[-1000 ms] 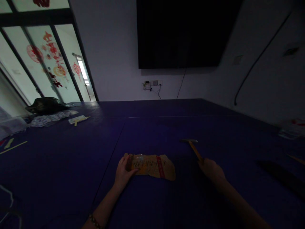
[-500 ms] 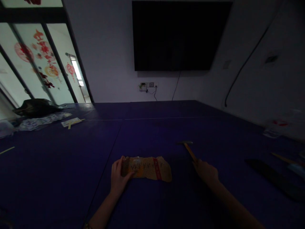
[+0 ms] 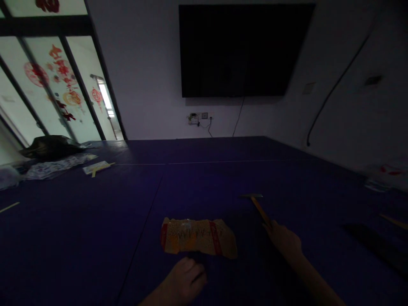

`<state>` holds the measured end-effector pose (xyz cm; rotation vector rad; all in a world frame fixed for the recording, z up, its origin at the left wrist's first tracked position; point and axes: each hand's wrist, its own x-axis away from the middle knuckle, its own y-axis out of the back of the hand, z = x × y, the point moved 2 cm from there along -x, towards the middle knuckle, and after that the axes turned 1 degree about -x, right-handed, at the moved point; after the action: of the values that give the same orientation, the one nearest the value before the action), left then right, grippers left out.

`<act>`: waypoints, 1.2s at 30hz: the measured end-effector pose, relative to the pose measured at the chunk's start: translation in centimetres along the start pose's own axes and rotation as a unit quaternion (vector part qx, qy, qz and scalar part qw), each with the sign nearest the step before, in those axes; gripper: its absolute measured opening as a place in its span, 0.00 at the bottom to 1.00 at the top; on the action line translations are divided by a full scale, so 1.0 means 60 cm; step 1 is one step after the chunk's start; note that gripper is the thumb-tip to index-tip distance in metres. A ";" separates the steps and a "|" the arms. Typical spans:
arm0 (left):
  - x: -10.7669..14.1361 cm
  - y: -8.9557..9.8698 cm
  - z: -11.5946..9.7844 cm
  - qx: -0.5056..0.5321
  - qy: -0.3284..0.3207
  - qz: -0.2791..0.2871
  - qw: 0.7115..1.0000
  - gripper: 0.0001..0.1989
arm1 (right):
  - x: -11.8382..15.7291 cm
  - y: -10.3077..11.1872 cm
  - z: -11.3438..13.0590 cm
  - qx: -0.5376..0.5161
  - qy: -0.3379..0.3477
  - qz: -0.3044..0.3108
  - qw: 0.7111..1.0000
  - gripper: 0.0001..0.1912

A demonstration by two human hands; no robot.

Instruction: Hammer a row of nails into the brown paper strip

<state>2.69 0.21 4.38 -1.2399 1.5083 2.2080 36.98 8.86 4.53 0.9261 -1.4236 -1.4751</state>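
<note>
On the dark blue surface lies a torn strip of brown cardboard [image 3: 197, 238] with red bands, dark pen marks and a shiny patch like tape. My left hand [image 3: 186, 276] is just below its near edge, apart from it, fingers curled in; whatever they may hold is hidden. To the right of the cardboard, my right hand [image 3: 285, 242] is wrapped round the wooden handle of a small hammer [image 3: 260, 209]. The hammer's thin metal head points away from me, low over or resting on the surface; I cannot tell which.
A long dark object [image 3: 376, 244] lies at the right, with a yellowish stick [image 3: 393, 221] beyond it. Far left are a black bag [image 3: 52, 146], patterned plastic sheeting [image 3: 59, 165] and a white packet [image 3: 95, 167] with yellow strips. A large screen [image 3: 245, 51] hangs on the wall.
My left hand has let go of the cardboard's left end and moved down and right, its fingers curling. The right hand still holds the hammer. The view has shifted slightly.
</note>
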 end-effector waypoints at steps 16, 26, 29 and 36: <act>0.007 -0.017 0.019 0.086 0.086 0.114 0.986 0.14 | 0.013 -0.044 0.162 -0.392 0.285 -0.018 0.875 0.23; 0.008 -0.015 0.028 0.098 0.143 0.133 0.976 0.13 | 0.033 -0.037 0.155 -0.426 0.297 0.032 0.854 0.24; 0.008 -0.013 0.028 0.099 0.154 0.127 0.975 0.13 | 0.035 -0.034 0.157 -0.421 0.295 0.023 0.857 0.22; 0.009 -0.015 0.035 0.063 0.225 0.115 0.966 0.13 | 0.053 -0.019 0.156 -0.408 0.293 -0.002 0.865 0.23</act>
<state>1.74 2.25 3.65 -1.6814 2.0153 2.0044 27.05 9.18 4.25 0.7145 -0.2801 -1.4226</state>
